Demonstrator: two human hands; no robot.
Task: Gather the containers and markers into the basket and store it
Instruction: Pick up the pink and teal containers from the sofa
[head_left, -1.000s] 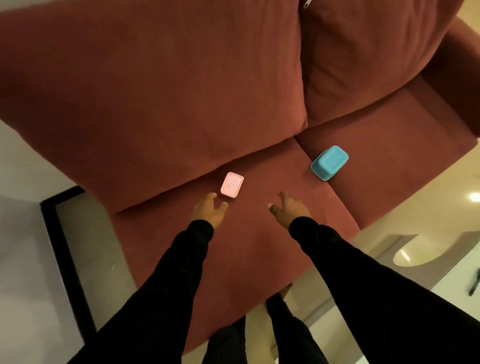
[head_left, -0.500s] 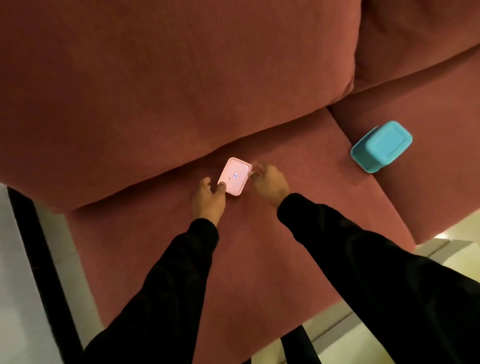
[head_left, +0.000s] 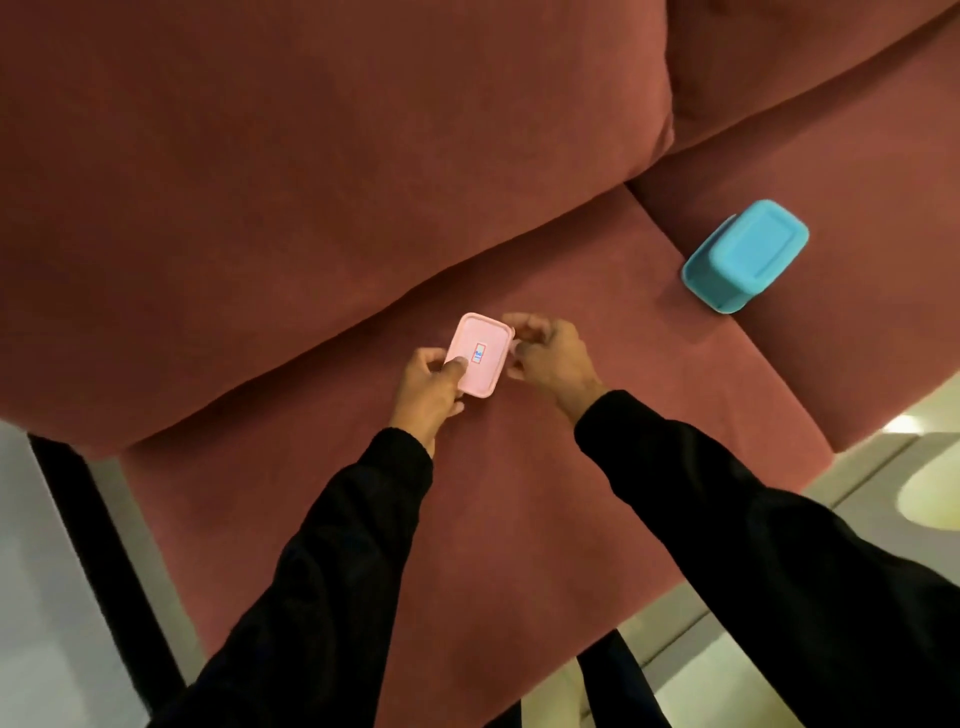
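Note:
A small pink lidded container (head_left: 485, 343) with a red-and-blue label sits over the sofa seat near the back cushion. My left hand (head_left: 428, 392) grips its near left end, thumb on the lid. My right hand (head_left: 548, 358) holds its right side with curled fingers. A blue container (head_left: 748, 254) lies upside down on the seat to the right, by the gap between the seat cushions. No basket or markers show in this view.
The red sofa (head_left: 311, 182) fills most of the view, its back cushions rising behind the containers. A pale floor (head_left: 883, 478) lies at the right, and a dark frame edge (head_left: 88, 530) runs along the floor at the left.
Both hands reached forward from the seat's front part and closed on the pink container. The view has shifted closer to the sofa, and the blue container has stayed where it was.

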